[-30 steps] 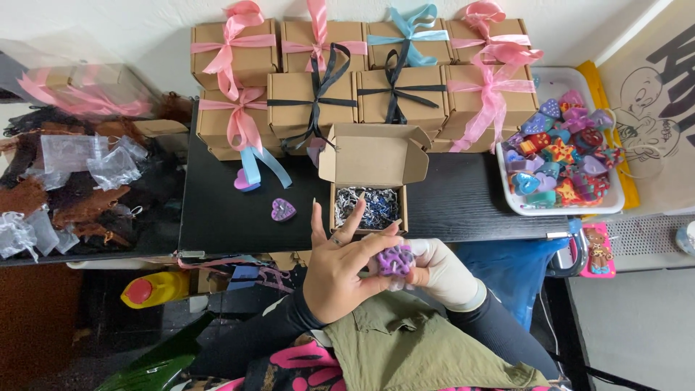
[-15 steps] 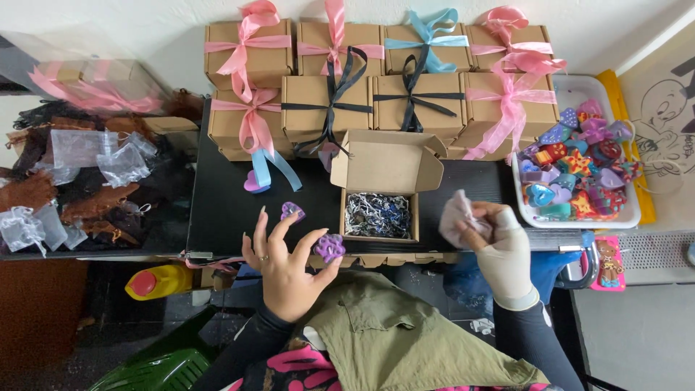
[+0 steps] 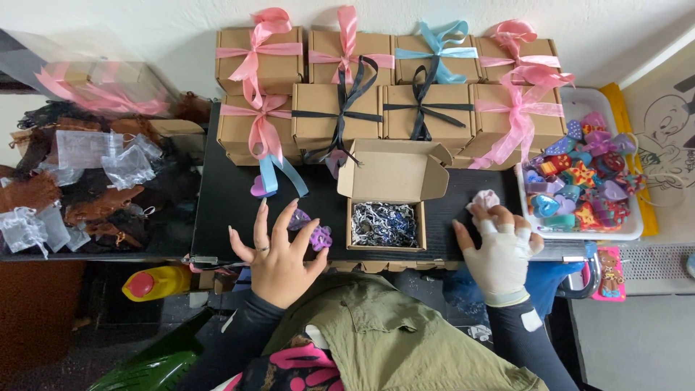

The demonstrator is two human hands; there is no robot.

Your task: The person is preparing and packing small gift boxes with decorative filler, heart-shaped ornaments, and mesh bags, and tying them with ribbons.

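Black table [image 3: 239,210] against white wall [image 3: 145,22], ribboned boxes [image 3: 405,80] stacked behind.

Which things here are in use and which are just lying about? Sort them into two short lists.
In use:
- left hand, fingers spread over a purple shape
- right hand, gloved, clutching a pale crumpled wad
- open box with shredded paper filling

Lying about:
- ribbon-tied boxes
- white tray of colourful shapes
- clear bags
- yellow bottle
- purple heart
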